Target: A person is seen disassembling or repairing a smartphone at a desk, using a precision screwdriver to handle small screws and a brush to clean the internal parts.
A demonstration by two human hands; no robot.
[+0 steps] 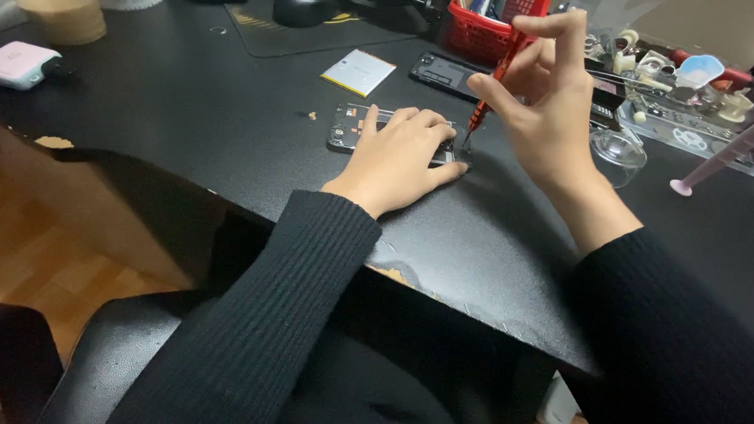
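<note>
The opened phone [347,128] is pinned flat on the black surface [228,121] by the left hand [396,158], whose fingers are laid close together across it, so that most of the middle and near edge of the phone is hidden and only the left end and a strip of the far edge can be made out. A red screwdriver [495,80] is pinched near its top between thumb and fingertips of the right hand [547,96], held tilted, its dark tip brought down at the phone's right corner, just beside the left fingertips; whether the tip is seated in a screw cannot be told, the spot being too small and dark. Beyond the phone, a flat white rectangular part [358,71] is seen lying apart, and a second dark phone body [441,71] is partly covered by the right hand. A red basket [487,26] is cut by the top edge and half masked by the raised fingers. To the right, a clear tray of small parts [695,107] is crowded and hard to read, with a clear dome-shaped dish [619,150] just before it and a pale pink tool [727,155] running off the frame's edge. At far left, a pink device [15,62] and a cup [60,3] are clipped by the border. A dark mouse [305,4] is glimpsed on its mat at the top.
</note>
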